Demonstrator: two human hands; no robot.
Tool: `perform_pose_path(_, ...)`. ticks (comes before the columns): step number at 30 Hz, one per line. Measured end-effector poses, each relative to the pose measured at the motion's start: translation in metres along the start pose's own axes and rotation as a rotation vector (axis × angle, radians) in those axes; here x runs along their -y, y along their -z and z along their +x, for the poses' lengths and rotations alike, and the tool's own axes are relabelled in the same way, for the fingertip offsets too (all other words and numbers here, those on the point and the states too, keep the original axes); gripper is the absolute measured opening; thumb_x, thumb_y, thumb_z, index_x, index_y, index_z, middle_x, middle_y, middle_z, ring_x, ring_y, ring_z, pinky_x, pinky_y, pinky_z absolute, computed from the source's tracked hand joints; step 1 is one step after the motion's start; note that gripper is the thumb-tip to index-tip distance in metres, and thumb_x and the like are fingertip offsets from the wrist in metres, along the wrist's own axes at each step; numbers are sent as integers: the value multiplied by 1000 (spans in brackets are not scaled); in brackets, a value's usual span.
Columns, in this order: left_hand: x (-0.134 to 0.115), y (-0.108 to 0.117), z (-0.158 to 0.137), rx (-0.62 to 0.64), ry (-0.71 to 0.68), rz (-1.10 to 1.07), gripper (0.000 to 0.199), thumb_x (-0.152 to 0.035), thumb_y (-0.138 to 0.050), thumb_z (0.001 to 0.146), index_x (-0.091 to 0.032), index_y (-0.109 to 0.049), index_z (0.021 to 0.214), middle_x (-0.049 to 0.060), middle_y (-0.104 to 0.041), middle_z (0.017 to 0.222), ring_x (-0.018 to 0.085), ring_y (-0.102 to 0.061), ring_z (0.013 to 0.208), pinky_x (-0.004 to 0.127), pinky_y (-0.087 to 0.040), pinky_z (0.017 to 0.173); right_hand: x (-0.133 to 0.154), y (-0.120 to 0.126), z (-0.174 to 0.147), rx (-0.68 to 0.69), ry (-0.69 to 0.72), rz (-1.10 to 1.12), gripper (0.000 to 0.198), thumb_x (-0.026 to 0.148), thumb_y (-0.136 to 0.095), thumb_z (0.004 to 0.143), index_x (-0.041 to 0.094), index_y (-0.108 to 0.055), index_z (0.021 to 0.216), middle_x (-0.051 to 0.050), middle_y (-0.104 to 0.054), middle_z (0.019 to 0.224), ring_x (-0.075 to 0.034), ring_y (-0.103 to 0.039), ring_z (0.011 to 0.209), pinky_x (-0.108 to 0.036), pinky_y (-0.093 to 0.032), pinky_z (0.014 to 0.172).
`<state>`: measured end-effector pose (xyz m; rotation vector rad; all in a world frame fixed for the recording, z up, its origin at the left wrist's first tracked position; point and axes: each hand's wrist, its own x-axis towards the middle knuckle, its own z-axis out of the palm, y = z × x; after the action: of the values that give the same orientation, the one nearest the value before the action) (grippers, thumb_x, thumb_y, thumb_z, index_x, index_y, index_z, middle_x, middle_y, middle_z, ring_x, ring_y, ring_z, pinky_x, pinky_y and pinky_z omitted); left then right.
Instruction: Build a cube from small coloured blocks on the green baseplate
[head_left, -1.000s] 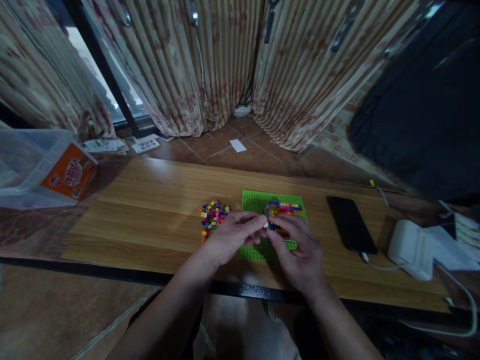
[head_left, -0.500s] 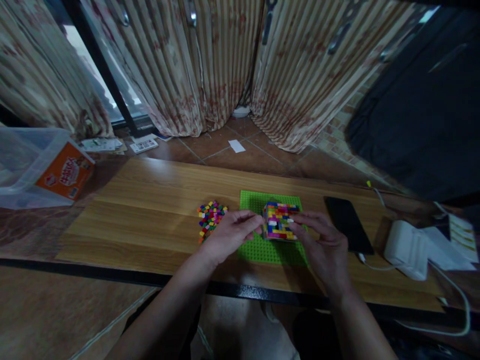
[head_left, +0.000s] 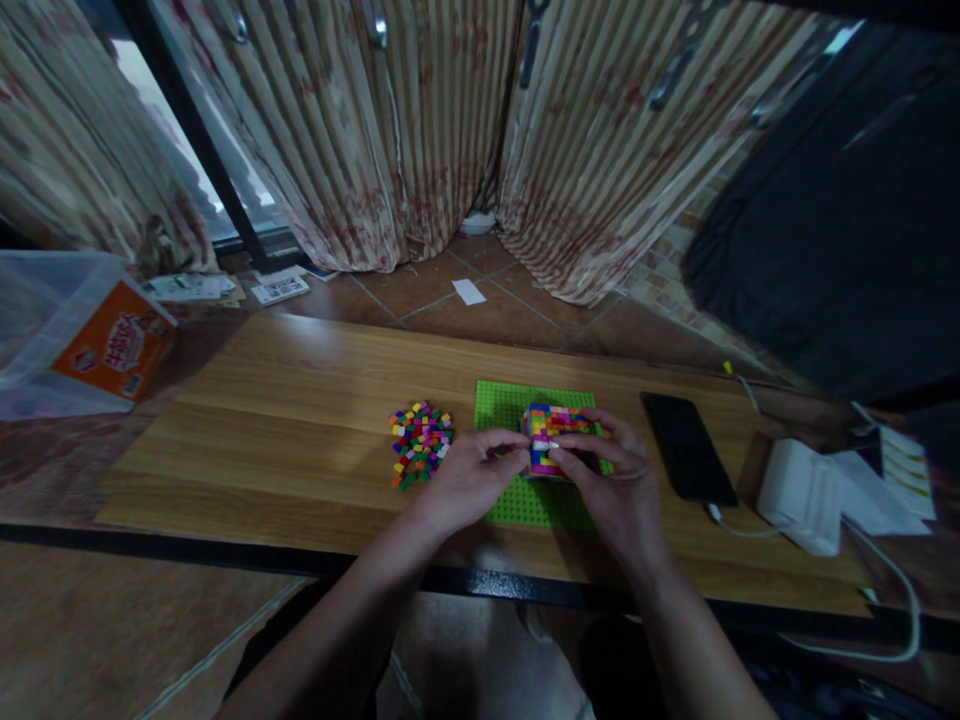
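Observation:
A low block of many-coloured toy bricks (head_left: pixel 544 462) stands on a green studded baseplate (head_left: pixel 517 508). My right hand (head_left: pixel 621 487) lies over the block's right part and covers some of it. Its thumb and forefinger pinch a small white brick (head_left: pixel 554 447) just over the block's top. At the block's left side is my left hand (head_left: pixel 474 477), thumb and forefinger closed together at the block's edge. Whatever they may hold is hidden. Left of that hand, a pile of loose small bricks (head_left: pixel 421 440) in many colours lies on the wooden table.
A black phone (head_left: pixel 686 445) with a white cable lies right of the baseplate, and beyond it stands a white device (head_left: pixel 802 495) beside papers. A clear plastic bin (head_left: pixel 45 370) with an orange label is at far left. Curtains (head_left: pixel 420 150) hang behind the wooden table (head_left: pixel 300 420).
My right hand has moved left across the block with the white brick, closer to my left hand. My left hand stays near the block's left edge. The camera view has shifted slightly.

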<state>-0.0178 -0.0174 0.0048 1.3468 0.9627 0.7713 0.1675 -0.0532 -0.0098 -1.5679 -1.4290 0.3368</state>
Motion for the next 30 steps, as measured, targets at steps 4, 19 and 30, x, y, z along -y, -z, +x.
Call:
perform_pose_path(4, 1, 0, -1, 26, -20, 22, 23, -26, -61, 84, -16, -75, 99, 3, -73, 86, 14, -62, 76, 27, -48, 73, -1, -1, 0, 2, -9, 26, 11, 41, -76, 77, 31, -78, 80, -3, -62, 123, -27, -55, 117, -50, -41, 100)
perform_pose_path(19, 5, -1, 0, 36, -34, 56, 23, -27, -60, 84, -15, -74, 99, 4, -74, 89, 15, -63, 79, 29, -49, 76, 3, -5, 1, -25, -36, 60, 13, 38, -76, 75, 27, -76, 80, -5, -61, 121, -26, -57, 115, -50, -43, 100)
perform_pose_path(30, 1, 1, -2, 32, -17, 81, 24, -26, -58, 85, -16, -74, 100, 4, -74, 89, 15, -63, 76, 30, -50, 75, 1, 0, 3, 0, -37, 82, 18, 41, -70, 82, 24, -75, 83, -7, -63, 116, -25, -60, 112, -48, -44, 99)
